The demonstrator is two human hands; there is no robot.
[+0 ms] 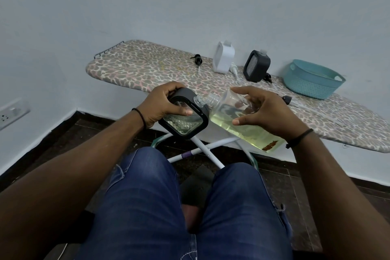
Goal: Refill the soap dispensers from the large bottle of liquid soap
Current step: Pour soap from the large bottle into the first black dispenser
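Observation:
My left hand (166, 104) grips a black-framed clear soap dispenser (185, 119), tilted, its open neck pointing right. My right hand (261, 110) holds the large clear bottle (238, 124) of yellowish liquid soap, tipped sideways with its open mouth against the dispenser's neck. Both are held in the air in front of the ironing board (147, 67). On the board stand a white dispenser (223, 57) and a second black dispenser (256, 65), both without pumps. Loose pump heads lie beside them, a black one (197, 59) and a white one (234, 69).
A teal plastic basket (312, 79) sits at the board's right end. A black cap (287, 99) lies near my right hand. My knees in blue jeans (147, 196) are below. A wall socket (11, 112) is at the left.

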